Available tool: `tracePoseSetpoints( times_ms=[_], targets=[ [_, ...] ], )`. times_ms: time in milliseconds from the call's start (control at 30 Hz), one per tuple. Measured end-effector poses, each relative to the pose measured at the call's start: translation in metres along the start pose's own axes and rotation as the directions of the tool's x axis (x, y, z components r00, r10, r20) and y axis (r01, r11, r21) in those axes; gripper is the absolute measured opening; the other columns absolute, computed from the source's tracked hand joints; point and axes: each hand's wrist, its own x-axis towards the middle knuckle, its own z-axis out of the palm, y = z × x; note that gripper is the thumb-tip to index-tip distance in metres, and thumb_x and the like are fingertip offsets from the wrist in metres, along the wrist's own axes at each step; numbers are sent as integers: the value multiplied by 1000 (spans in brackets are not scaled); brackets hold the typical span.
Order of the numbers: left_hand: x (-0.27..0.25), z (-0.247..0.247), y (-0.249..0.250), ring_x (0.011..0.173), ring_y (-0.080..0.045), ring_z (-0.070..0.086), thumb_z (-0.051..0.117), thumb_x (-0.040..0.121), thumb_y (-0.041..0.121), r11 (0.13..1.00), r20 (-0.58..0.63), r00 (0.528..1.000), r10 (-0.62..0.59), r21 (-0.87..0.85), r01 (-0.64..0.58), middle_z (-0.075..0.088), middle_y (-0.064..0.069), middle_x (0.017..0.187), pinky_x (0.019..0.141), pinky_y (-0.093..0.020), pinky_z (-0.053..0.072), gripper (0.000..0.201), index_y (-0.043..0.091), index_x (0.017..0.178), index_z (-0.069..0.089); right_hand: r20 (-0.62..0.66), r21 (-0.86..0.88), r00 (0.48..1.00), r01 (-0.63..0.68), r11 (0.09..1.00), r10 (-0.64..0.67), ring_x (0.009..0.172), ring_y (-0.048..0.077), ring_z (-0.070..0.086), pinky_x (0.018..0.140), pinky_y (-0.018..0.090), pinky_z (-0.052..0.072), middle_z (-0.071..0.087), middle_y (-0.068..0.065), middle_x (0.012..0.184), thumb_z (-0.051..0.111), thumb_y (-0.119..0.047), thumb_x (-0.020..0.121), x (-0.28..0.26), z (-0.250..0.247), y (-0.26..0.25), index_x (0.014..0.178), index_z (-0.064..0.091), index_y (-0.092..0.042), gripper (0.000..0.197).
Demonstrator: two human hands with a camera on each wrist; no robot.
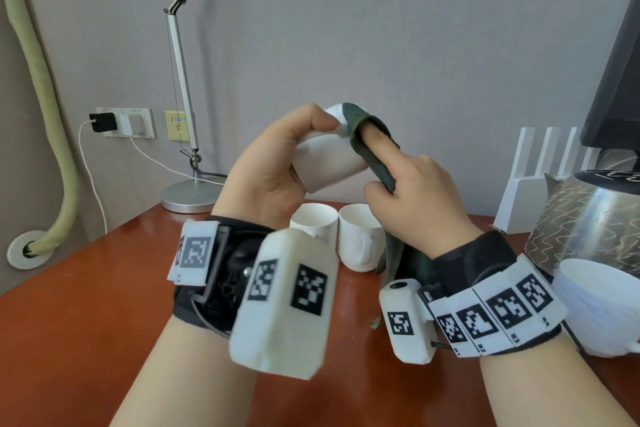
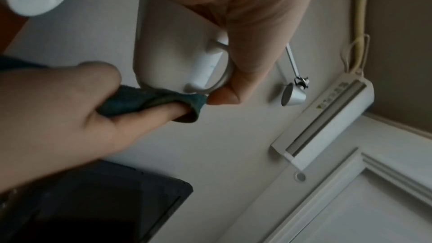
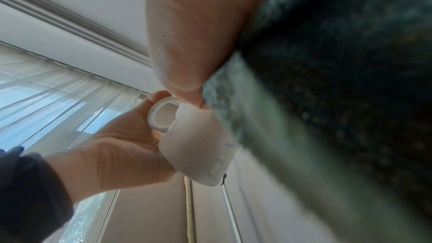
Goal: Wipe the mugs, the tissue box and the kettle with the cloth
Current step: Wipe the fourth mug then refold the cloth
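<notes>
Cloth against hand-held mug

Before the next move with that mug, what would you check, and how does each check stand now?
1. Left hand grips the mug: ok.
2. Right hand holds the cloth: ok.
3. Cloth touches the mug's rim: ok.
4. Table has room to set it down: ok.
5. Two other mugs upright: ok.
6. Held mug is clean: cannot tell.
</notes>
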Motion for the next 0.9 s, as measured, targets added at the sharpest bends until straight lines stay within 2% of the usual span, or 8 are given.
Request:
tracePoseSetpoints(
  times_ms=[133, 200, 333, 467, 567, 700, 800, 900],
  targets=[
    [-2, 3, 0, 79, -28, 71, 60, 78, 15, 998, -40, 999, 26, 52, -24, 73, -12, 86, 65, -33, 59, 20, 8, 95, 69, 30, 19, 999, -26, 999, 26, 50, 15, 39, 47, 26, 29, 38, -3, 55, 48, -5, 80, 0, 1, -2, 147, 31, -33, 75],
    [-1, 0, 4, 76, -27, 67, 57, 82, 14, 996, -59, 997, 41, -81, -46, 69, -12, 82, 77, -36, 58, 15, 4, 83, 68, 62, -3, 998, -26, 1000, 26, 50, 12, 37, 47, 25, 28, 37, -5, 55, 48, -6, 81, -1, 7, -2, 146, 33, -32, 71],
    [6, -10, 10, 87, -32, 66, 56, 85, 14, 953, -82, 996, 46, -295, -69, 67, -14, 85, 95, -51, 50, 32, 4, 57, 68, 116, -14, 992, -42, 999, 43, 51, 8, 33, 49, 21, 25, 35, -8, 59, 47, -7, 84, -4, 19, -1, 145, 34, -29, 66],
    [3, -1, 5, 84, -31, 66, 59, 78, 12, 993, -61, 997, 47, -108, -53, 66, -15, 87, 92, -42, 52, 14, 2, 84, 67, 81, 15, 995, -64, 998, 63, 50, 9, 33, 48, 22, 24, 34, -9, 57, 48, -6, 82, -3, 16, 1, 146, 33, -28, 69],
    [0, 5, -3, 88, -34, 70, 68, 63, 10, 986, -20, 1000, -7, 169, 11, 71, -19, 93, 88, -42, 53, 36, 5, 99, 70, 55, 14, 995, -81, 997, 80, 52, 16, 37, 49, 29, 26, 38, -6, 58, 49, -7, 82, -1, 10, -1, 151, 22, -34, 79],
    [-2, 7, -7, 95, -30, 71, 70, 69, -5, 893, 41, 996, 76, 442, -86, 72, -19, 101, 85, -39, 57, 36, -1, 105, 66, 82, 66, 989, -130, 989, 125, 69, 29, 49, 63, 34, 39, 54, 5, 78, 50, -7, 83, -1, 5, 1, 151, 15, -38, 82],
    [-4, 3, -4, 92, -26, 73, 68, 73, -10, 876, 60, 994, 96, 470, -113, 73, -18, 102, 77, -31, 55, 45, -2, 117, 61, 113, 77, 985, -141, 987, 131, 69, 28, 51, 63, 35, 42, 56, 6, 81, 50, -9, 83, -1, 7, -3, 152, 8, -34, 85],
    [-7, 2, -1, 86, -29, 72, 64, 78, -6, 913, 41, 994, 101, 393, -109, 71, -24, 102, 67, -33, 57, 33, -6, 111, 64, 128, -8, 984, -126, 992, 126, 60, 24, 43, 60, 32, 34, 43, -2, 66, 49, -10, 83, -1, 15, -9, 153, -1, -26, 87]
  ],
)
